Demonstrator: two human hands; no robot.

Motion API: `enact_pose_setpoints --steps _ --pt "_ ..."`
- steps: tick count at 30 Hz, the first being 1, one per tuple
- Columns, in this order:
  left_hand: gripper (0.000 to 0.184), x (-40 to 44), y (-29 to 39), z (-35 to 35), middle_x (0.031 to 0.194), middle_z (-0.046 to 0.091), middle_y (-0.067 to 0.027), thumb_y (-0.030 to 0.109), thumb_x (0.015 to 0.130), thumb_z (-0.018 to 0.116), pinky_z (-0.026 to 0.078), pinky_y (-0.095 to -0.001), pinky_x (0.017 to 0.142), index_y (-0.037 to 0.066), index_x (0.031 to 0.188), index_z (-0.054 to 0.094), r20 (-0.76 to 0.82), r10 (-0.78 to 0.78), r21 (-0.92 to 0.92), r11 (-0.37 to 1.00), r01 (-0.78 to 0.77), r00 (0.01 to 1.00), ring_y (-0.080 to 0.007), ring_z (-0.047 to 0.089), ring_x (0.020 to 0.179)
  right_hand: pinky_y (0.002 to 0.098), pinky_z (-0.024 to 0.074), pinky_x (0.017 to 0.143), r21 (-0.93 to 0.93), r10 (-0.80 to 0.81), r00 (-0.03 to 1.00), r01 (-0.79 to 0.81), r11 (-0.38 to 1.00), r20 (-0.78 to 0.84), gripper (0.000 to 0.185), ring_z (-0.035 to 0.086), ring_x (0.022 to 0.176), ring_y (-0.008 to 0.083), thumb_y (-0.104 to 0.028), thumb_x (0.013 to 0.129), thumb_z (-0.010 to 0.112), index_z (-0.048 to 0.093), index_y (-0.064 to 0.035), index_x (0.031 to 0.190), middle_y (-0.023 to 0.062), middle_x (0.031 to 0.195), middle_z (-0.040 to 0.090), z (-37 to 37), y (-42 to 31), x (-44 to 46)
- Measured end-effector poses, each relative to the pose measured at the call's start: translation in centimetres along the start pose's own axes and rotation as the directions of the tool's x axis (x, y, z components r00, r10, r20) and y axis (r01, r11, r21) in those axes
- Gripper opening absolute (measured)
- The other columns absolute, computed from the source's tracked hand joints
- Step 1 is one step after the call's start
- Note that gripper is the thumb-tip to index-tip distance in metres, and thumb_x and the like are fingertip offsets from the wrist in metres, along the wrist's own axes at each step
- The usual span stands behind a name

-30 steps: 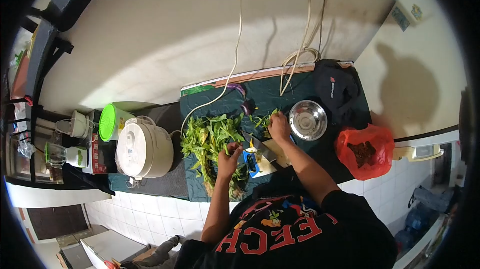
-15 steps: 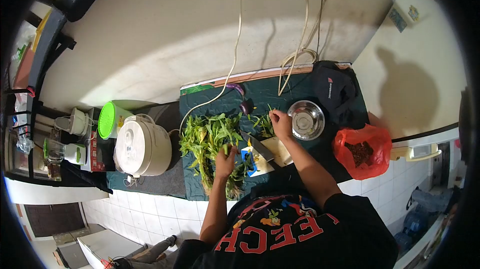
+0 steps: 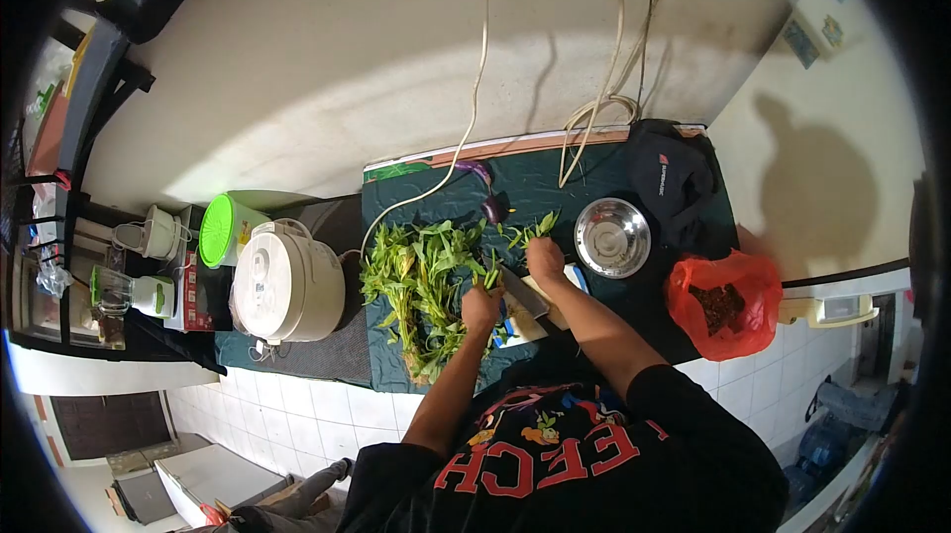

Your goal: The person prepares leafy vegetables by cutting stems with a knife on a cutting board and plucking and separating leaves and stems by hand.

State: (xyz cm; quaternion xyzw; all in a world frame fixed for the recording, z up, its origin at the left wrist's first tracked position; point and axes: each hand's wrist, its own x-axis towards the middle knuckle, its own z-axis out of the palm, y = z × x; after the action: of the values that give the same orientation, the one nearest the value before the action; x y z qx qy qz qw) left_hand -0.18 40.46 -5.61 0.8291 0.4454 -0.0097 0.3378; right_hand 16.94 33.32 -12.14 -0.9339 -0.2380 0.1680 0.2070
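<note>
the left hand (image 3: 480,306) is closed around some bits of green stem, just beside the big pile of leafy greens (image 3: 421,280) on the worktop (image 3: 535,179). the right hand (image 3: 545,259) is at the small bunch of leaves (image 3: 541,227), but its fingers are hidden, so i cannot tell if it grips them. a big knife (image 3: 525,293) lies between the hands. the shiny bowl (image 3: 612,238) is near the right hand.

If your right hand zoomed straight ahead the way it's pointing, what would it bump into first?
Probably the small bunch of green leaves just past the fingers of my right hand. I can't tell how high the hand is, so it might pass over them.
</note>
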Motion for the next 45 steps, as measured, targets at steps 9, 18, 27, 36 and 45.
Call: enact_pose_setpoints --steps 9,18,27,36,45 --pt "0.037 -0.1 -0.3 0.7 0.082 0.070 -0.0213 0.041 0.083 0.071 0.054 -0.0483 0.071 0.007 0.098 0.072 -0.085 -0.022 -0.146 0.989 0.009 0.996 -0.0414 0.069 0.083 0.0491 0.0546 0.070 0.122 -0.124 0.981 0.142 0.982 -0.146 0.021 0.067 0.076 0.0431 -0.016 0.084 0.068 0.067 0.0008 0.072 0.0213 0.075 0.067 -3.7 0.8 -1.0" --pt "0.038 2.5 1.9 2.1 0.081 0.069 -0.0245 0.038 0.083 0.071 0.052 -0.0484 0.070 0.007 0.104 0.071 0.017 0.164 -0.203 0.966 -0.157 0.986 -0.0424 0.068 0.080 0.0421 0.0504 0.063 0.297 -0.020 0.999 0.029 0.954 -0.031 0.028 0.067 0.068 0.0334 -0.026 0.082 0.073 0.069 0.0007 0.078 0.0184 0.072 0.068 -6.3 3.0 -1.8" --pt "0.048 -1.0 -2.2 -0.9 0.087 0.071 -0.0182 0.044 0.075 0.079 0.055 -0.0477 0.071 0.013 0.110 0.070 0.252 0.313 0.059 0.940 -0.337 0.916 -0.0384 0.069 0.083 0.0375 0.0424 0.056 0.455 -0.041 0.996 0.003 0.891 0.074 0.035 0.055 0.056 0.0188 -0.034 0.084 0.073 0.071 0.0003 0.082 0.0103 0.062 0.062 -9.7 2.8 -5.0" --pt "0.034 -1.0 0.6 -0.7 0.088 0.072 -0.0155 0.042 0.084 0.072 0.053 -0.0480 0.069 0.016 0.106 0.073 0.099 0.233 0.011 0.972 -0.235 0.967 -0.0379 0.069 0.081 0.0358 0.0407 0.055 0.415 -0.081 0.997 0.068 0.907 0.013 0.028 0.052 0.055 0.0152 -0.027 0.086 0.072 0.069 0.0009 0.080 0.0084 0.061 0.060 -11.7 4.3 -8.5" --pt "0.034 3.7 1.2 0.7 0.084 0.072 -0.0164 0.035 0.087 0.070 0.052 -0.0399 0.072 0.009 0.110 0.072 0.000 0.152 -0.307 0.941 -0.145 0.988 -0.0331 0.071 0.081 0.0375 0.0465 0.059 0.420 -0.051 0.998 0.026 0.907 0.048 0.030 0.061 0.059 0.0223 -0.029 0.085 0.072 0.072 0.0003 0.084 0.0123 0.068 0.066 -9.1 5.0 -9.4"
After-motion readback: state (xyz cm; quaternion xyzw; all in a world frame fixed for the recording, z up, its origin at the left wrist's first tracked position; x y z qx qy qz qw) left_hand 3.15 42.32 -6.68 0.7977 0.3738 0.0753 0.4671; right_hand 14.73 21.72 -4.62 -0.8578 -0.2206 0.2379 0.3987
